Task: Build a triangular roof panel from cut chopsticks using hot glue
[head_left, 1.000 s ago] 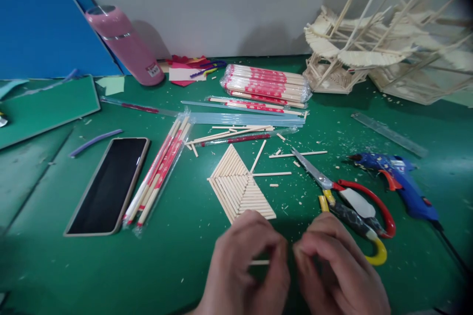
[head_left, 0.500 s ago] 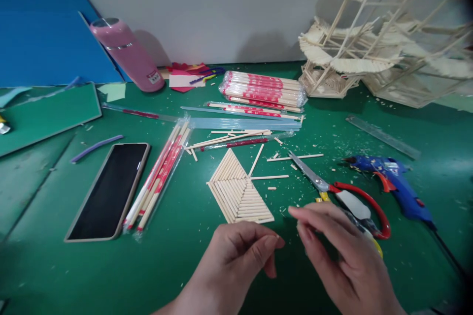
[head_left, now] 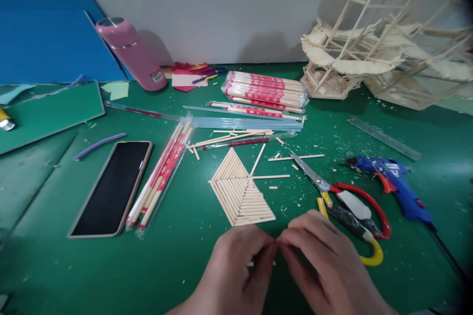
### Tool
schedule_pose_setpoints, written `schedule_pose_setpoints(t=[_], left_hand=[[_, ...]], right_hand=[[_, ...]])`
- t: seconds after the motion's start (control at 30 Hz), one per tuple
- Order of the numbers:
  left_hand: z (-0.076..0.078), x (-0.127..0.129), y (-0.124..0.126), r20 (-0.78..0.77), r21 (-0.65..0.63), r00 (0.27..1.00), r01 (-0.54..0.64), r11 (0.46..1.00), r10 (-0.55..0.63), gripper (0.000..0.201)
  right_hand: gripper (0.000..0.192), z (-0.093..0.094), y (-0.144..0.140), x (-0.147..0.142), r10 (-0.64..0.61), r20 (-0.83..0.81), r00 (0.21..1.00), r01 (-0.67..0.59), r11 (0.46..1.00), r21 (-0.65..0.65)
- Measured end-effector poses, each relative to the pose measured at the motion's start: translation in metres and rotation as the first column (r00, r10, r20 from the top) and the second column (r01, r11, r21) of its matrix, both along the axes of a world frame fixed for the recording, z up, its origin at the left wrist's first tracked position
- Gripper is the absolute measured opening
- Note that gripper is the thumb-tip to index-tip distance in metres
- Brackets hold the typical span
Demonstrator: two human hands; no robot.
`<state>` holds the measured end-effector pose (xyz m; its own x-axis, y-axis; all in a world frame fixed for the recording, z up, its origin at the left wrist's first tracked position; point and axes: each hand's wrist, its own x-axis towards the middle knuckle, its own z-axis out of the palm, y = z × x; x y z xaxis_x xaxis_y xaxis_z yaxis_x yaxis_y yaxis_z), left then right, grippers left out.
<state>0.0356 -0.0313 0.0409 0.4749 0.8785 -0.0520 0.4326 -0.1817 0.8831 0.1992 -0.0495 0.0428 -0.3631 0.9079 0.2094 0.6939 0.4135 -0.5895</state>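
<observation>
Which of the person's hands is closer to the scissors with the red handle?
The right hand. It sits just in front of the scissors, close to their handles. The left hand is farther to the left, below the fan-shaped stick panel.

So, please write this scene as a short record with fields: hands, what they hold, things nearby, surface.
left hand: low in the middle, fingertips meeting the right hand's
right hand: beside it, fingers pinched toward the left
held: a thin wooden stick, mostly hidden under the fingers
just beyond hands: flat fan-shaped panel of glued sticks
right of hands: scissors, blue glue gun
left: phone, wrapped chopsticks
far: pink bottle, stick model
surface: green table
</observation>
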Motion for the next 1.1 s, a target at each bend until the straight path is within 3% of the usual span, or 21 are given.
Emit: schedule_pose_setpoints(t=[0.13,0.23,0.3,0.33,0.4,0.47,0.53,0.63,0.77,0.83,0.93,1.03,1.1], left_hand=[[-0.009,0.000,-0.003,-0.024,0.261,0.996,0.086,0.962,-0.083,0.021],[-0.017,0.002,-0.006,0.029,0.456,0.993,0.090,0.885,-0.116,0.027],[-0.017,0.001,-0.006,0.055,0.471,0.993,0.063,0.880,-0.101,0.030],[-0.016,0.000,-0.006,0.063,0.400,0.993,0.068,0.914,-0.101,0.030],[-0.012,-0.003,-0.005,0.025,0.073,0.999,0.046,0.996,-0.048,0.026],[-0.008,-0.005,-0.003,0.011,-0.215,0.999,0.040,0.976,-0.039,0.025],[-0.007,-0.006,-0.002,0.035,-0.381,0.998,0.057,0.923,-0.047,0.029],[-0.008,-0.006,-0.001,0.076,-0.488,0.996,0.076,0.870,-0.044,0.032],[-0.006,-0.007,-0.001,0.116,-0.557,0.993,0.093,0.825,-0.034,0.030],[-0.004,-0.008,0.001,0.122,-0.565,0.992,0.105,0.818,-0.043,0.030],[-0.003,-0.011,0.004,0.116,-0.475,0.991,0.110,0.873,-0.062,0.029],[-0.006,-0.016,0.008,0.080,-0.163,0.997,-0.003,0.987,0.017,0.016],[-0.011,-0.020,0.012,0.065,0.062,0.996,-0.066,0.996,0.062,0.013]], right_hand=[[0.015,-0.005,-0.005,-0.005,-0.059,-0.013,0.998,0.058,0.998,-0.033],[0.014,-0.014,-0.009,-0.001,-0.112,-0.043,0.993,0.109,0.992,-0.057],[0.011,-0.019,-0.010,0.005,-0.174,-0.054,0.983,0.172,0.984,-0.041],[0.008,-0.020,-0.011,0.007,-0.202,-0.051,0.978,0.201,0.979,-0.034],[0.010,-0.019,-0.012,0.011,-0.228,-0.046,0.973,0.227,0.973,-0.041],[0.009,-0.016,-0.014,0.012,-0.176,-0.083,0.981,0.170,0.983,-0.070],[0.012,-0.013,-0.014,0.010,-0.060,-0.140,0.988,0.050,0.996,-0.080],[0.025,-0.012,-0.011,0.006,0.049,-0.157,0.986,-0.058,0.997,-0.052],[0.012,-0.010,-0.007,0.003,0.039,-0.192,0.981,-0.040,0.999,-0.004],[0.009,-0.009,-0.005,0.003,0.023,-0.231,0.973,-0.034,0.998,-0.045],[0.012,-0.010,-0.004,0.004,-0.026,-0.271,0.962,-0.011,0.991,-0.133],[0.015,-0.018,0.000,0.007,-0.085,-0.224,0.971,0.060,0.991,-0.116],[0.015,-0.025,0.004,0.008,-0.101,-0.164,0.981,0.090,0.993,-0.075]])
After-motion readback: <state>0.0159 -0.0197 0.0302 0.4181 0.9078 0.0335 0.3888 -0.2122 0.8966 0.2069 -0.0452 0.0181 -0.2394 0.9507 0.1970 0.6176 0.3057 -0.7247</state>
